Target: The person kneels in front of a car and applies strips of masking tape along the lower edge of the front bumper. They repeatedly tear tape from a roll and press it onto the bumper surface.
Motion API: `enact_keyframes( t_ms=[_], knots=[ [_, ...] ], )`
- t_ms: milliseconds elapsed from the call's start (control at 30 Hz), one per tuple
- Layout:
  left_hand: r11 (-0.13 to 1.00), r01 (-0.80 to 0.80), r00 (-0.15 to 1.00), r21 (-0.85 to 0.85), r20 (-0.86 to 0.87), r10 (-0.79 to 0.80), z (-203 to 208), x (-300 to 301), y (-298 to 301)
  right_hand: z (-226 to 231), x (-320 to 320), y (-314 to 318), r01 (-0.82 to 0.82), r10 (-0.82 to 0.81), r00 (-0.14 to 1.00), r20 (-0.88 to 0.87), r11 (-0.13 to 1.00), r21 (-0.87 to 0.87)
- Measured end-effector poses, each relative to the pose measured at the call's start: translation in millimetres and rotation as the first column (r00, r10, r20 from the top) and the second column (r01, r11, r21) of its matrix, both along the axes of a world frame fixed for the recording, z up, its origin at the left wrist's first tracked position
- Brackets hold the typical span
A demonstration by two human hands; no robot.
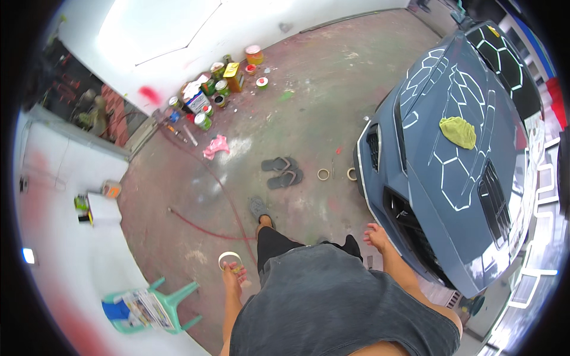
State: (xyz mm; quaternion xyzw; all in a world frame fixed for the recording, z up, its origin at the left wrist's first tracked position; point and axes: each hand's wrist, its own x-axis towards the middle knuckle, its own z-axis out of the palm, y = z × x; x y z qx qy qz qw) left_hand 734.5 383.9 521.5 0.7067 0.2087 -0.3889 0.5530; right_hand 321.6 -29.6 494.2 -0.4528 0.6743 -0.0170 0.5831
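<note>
1. Floor (pixel 332 101): concrete, reddish and green paint stains; white wall (pixel 196 65) behind, red spray patch low on it.
2. Car (pixel 424 184): grey-blue, fills right side, nose toward the person; hexagonal light reflections on hood. Its front bumper (pixel 371 202) blocks the way to the right.
3. Green plastic chair (pixel 169 302): lower left, against wall side; newspaper (pixel 148 308) and something blue (pixel 116 310) on seat.
4. Paint cans (pixel 221 88): mixed tins and bottles bunched along wall, upper left; some lids red-smeared.
5. Reddish hose (pixel 222 236): runs across floor left of the person, loose length branching toward the left; underfoot obstacle.
6. Flip-flops (pixel 282 180): dark pair, side by side ahead of the person's slippered foot (pixel 259 207), directly in the walking path.
7. Cloths: yellow-green cloth (pixel 458 133) on hood; pink cloth (pixel 217 146) crumpled on floor near cans.
8. Right hand (pixel 375 235): no object seen in it, fingers loosely bent, beside bumper; contact can't tell.
9. Left hand (pixel 233 275): gripping pale tape roll (pixel 228 254) by its lower edge, out left of body, over floor.
10. Two floor rolls: one tan ring (pixel 323 179) right of flip-flops, other ring (pixel 350 170) partly hidden by bumper; thin stick (pixel 333 169) between them.
</note>
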Motion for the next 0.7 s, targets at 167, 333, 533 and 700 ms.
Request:
enact_keyframes(
  t_ms=[167,333,533,700],
  knots=[
    [0.980,0.197,0.977,0.038,0.080,-0.199,-12.7,203.4,-105.4,-17.2,32.4,70.5,-0.070,0.079,0.958,-0.276,0.997,0.043],
    [0.925,0.379,0.907,0.026,0.188,-0.377,34.3,306.6,-242.2,53.8,90.8,130.8,-0.030,0.037,0.998,-0.054,0.991,0.129],
    [0.665,0.747,0.653,-0.001,0.190,-0.733,26.7,298.0,-373.2,76.9,139.1,95.5,0.188,-0.138,0.935,-0.325,0.974,0.126],
    [0.188,0.952,0.248,-0.242,0.251,-0.936,63.8,218.2,-483.8,90.3,229.8,-37.4,0.321,-0.277,0.910,0.308,0.942,-0.103]
  ],
)
